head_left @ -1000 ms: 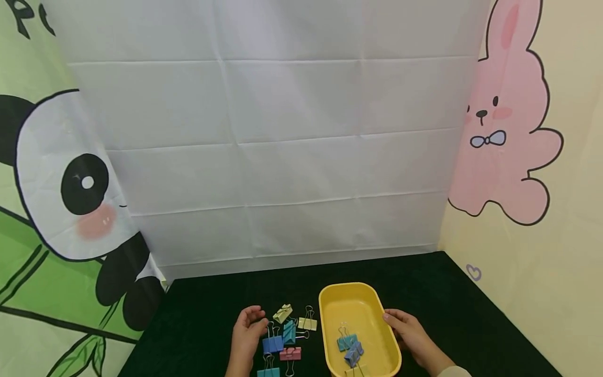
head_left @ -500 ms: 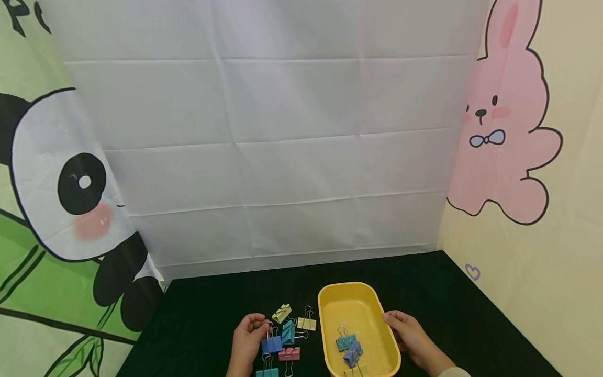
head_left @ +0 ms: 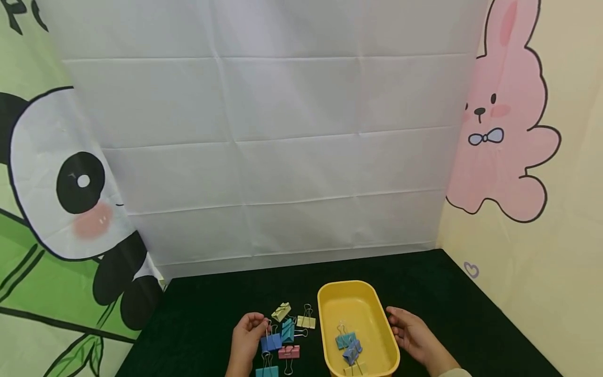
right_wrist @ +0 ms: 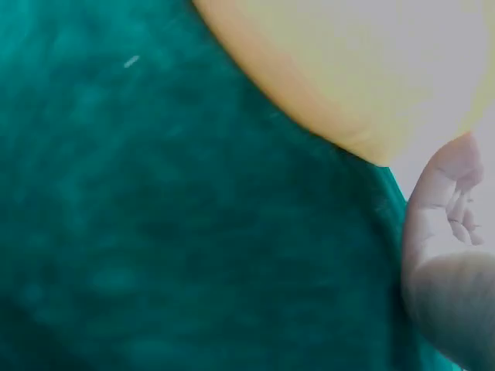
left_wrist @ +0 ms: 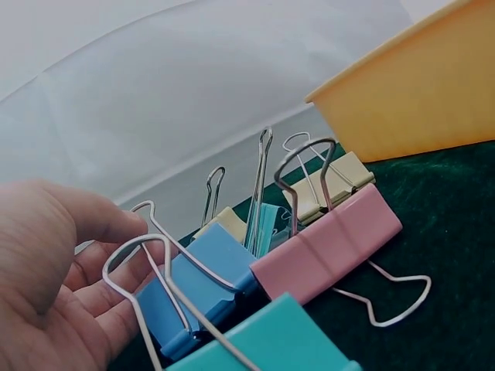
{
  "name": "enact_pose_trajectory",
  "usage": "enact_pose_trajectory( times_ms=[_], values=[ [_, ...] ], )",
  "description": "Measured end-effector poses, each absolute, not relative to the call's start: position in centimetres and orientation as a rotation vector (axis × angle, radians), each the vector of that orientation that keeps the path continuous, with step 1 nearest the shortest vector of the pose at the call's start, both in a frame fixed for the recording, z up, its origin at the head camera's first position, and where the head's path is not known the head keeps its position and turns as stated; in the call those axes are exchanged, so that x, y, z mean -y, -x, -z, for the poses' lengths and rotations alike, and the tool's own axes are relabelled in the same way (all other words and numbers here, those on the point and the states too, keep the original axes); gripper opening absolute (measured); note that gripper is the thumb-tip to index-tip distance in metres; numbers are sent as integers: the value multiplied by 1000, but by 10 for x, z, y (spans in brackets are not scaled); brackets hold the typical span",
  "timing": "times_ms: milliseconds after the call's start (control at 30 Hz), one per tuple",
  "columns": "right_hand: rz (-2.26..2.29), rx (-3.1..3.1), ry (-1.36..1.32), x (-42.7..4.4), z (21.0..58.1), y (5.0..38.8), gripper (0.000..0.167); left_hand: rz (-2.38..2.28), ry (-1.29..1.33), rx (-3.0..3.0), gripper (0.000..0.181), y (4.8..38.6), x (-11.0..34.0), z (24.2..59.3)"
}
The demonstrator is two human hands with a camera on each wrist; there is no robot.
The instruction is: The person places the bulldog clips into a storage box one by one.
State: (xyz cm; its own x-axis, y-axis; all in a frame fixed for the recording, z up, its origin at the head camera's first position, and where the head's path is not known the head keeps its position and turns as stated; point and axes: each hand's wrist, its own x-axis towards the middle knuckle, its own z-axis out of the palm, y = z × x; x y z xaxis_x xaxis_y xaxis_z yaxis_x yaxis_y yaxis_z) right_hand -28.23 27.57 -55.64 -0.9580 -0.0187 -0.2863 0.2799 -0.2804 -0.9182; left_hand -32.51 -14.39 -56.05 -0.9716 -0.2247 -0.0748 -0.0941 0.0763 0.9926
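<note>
My left hand (head_left: pixel 247 335) pinches a wire handle of a blue binder clip (left_wrist: pixel 203 282), thumb on one side and fingers behind. Close to it lie a pink binder clip (head_left: pixel 289 352), a teal binder clip (head_left: pixel 267 372), a second teal binder clip (head_left: pixel 288 331) and two pale yellow binder clips, one cream-coloured clip (head_left: pixel 306 322) nearest the bin. The yellow bin (head_left: pixel 325 314) holds several clips, among them a teal clip (head_left: pixel 346 340) and a purple-blue clip (head_left: pixel 352 353). Beside the bin's right wall, my right hand (head_left: pixel 412 335) has loosely bent fingers and holds nothing.
Dark green cloth (head_left: pixel 212 298) covers the table. A white sheet (head_left: pixel 292 157) hangs behind its far edge. Printed curtains stand on both sides, a panda (head_left: pixel 52 209) on the left and a pink rabbit (head_left: pixel 513 157) on the right.
My left hand has closed its fingertips on the blue clip's handle. My right hand has let go of the bin's rim and moved slightly away to the right.
</note>
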Motion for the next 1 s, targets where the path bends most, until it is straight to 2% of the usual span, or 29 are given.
enact_pose_trajectory(
  times_ms=[233,433,733,900,1000],
  values=[
    [2047,-2440,-414,-261,570,284,31,2044,-332,2221,21,326,144,561],
    [1515,-2991,-232,-262,573,282,12,2045,-341,2229,22,326,144,561],
    [840,-3194,127,-267,579,283,3,2047,-322,2213,19,327,146,561],
    [743,-3201,199,-269,584,282,5,2008,-362,2194,19,327,149,559],
    [788,-3219,147,-269,583,281,3,1986,-390,2152,20,326,151,556]
  ],
)
